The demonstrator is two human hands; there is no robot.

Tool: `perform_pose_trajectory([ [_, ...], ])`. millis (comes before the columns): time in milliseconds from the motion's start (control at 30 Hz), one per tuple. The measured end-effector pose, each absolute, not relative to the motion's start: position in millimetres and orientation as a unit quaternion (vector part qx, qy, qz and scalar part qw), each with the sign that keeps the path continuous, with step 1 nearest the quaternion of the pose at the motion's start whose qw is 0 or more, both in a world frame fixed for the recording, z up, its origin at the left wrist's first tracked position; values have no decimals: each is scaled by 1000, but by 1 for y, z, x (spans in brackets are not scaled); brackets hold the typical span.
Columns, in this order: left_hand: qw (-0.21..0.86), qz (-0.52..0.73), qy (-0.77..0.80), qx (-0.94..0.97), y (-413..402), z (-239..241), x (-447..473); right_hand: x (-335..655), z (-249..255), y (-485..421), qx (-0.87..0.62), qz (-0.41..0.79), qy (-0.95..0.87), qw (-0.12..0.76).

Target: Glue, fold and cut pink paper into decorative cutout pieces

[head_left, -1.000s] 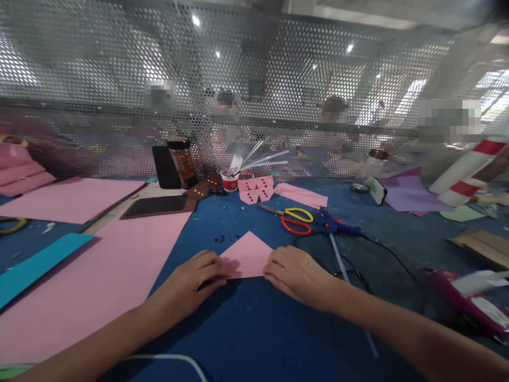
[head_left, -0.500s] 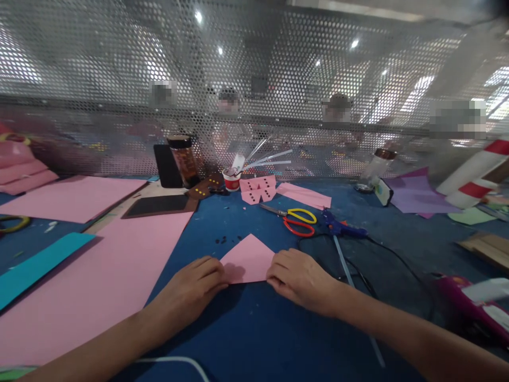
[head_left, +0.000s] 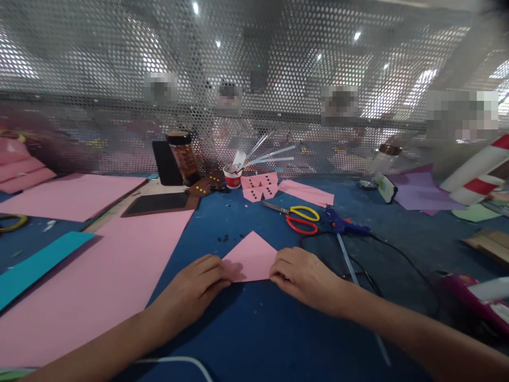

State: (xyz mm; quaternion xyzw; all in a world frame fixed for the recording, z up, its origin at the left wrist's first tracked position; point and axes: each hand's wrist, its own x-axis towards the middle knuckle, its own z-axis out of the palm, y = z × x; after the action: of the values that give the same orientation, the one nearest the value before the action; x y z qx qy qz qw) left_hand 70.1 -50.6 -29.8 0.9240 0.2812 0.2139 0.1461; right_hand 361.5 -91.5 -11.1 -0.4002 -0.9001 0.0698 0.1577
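Observation:
A small pink paper piece, folded to a point at the top, lies flat on the blue table. My left hand rests on its lower left corner with fingers curled down onto the paper. On the lower right corner sits my right hand, its fingers bent and pressing the edge. Both hands pin the paper to the table.
A large pink sheet and a teal strip lie to the left. Scissors and a blue glue gun with its black cable lie behind my right hand. A perforated metal screen closes the far edge; other people sit behind it.
Both hands stay on the pink paper's lower corners with only slight shifts. The view has tilted a little.

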Motion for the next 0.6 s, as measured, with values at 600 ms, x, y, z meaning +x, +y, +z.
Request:
perform_pose_trajectory([
  [600,258,196,422,847,-48,-22,76,361,-12,-88,-496,138,-838,179],
])
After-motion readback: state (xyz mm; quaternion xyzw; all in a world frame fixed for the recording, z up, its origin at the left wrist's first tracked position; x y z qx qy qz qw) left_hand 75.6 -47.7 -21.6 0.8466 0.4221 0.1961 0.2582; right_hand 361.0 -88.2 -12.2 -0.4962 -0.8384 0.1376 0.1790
